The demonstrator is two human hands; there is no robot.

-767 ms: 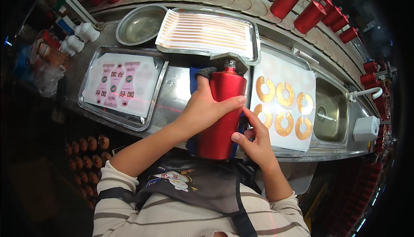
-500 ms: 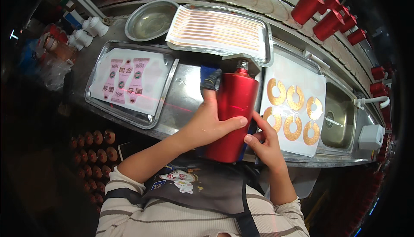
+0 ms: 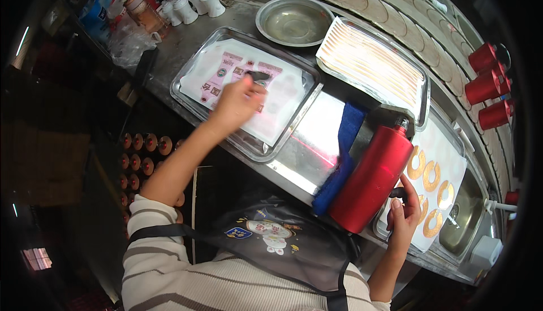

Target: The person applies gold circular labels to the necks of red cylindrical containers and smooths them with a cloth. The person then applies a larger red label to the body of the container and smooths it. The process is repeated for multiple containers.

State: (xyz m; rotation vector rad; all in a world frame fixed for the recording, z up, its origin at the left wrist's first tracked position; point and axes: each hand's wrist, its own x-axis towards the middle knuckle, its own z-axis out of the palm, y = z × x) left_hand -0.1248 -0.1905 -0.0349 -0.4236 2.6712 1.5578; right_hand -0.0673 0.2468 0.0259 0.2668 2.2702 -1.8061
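Note:
A red bottle (image 3: 373, 178) with a bare threaded neck lies tilted, its neck at a dark angular holder (image 3: 390, 113). My right hand (image 3: 406, 212) is at the bottle's right side, fingers apart, with a black finger cover on one; I cannot tell whether it touches the bottle. My left hand (image 3: 235, 107) is over a white sheet (image 3: 283, 93) of pink printed labels (image 3: 218, 79) in a metal tray (image 3: 263, 153). Its fingers, one with a black cover, bend down at the labels, smeared by motion. Whether they grip a label is hidden.
A blue cloth (image 3: 342, 164) lies left of the bottle. Behind are a metal bowl (image 3: 295, 25) and a tray of gold strips (image 3: 376, 65). Gold ring-shaped labels (image 3: 431, 175) lie on a sheet at right, before a sink (image 3: 464, 220). Red bottles (image 3: 487, 84) stand on the conveyor.
My left hand has let go of the red bottle and moved left over the pink labels. My right hand has loosened beside the bottle. The view has swung left.

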